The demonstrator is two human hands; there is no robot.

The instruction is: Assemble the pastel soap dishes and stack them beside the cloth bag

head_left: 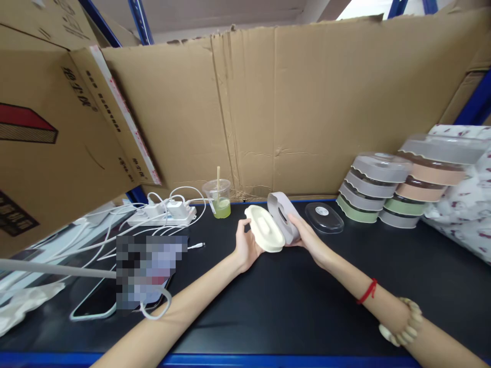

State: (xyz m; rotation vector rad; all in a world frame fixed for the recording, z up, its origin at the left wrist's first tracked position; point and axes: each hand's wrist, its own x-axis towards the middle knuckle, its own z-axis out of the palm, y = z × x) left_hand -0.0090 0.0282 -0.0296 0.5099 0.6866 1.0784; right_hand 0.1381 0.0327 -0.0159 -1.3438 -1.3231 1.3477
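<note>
Left hand [245, 245] grips a cream tray [264, 228], right hand [307, 237] a grey tray [283, 215], above the black table [291, 301]; clear lid [324, 217], drink cup [219, 198] and stacked containers [372, 189] lie behind

So the work surface is a matte black tabletop [291, 306] with a glossy blue edge strip [268, 362] along the near side. A big creased sheet of brown corrugated cardboard [307, 102] stands along the far edge like a makeshift wall. Over the left edge there's a brown cardboard box with black print and a red mark [42, 148] tilting in. Blue metal shelving uprights [141, 20] poke up behind the cardboard, and more show at the far right corner. Above that, a pale ceiling, with bright light spilling in at the top right.
</note>
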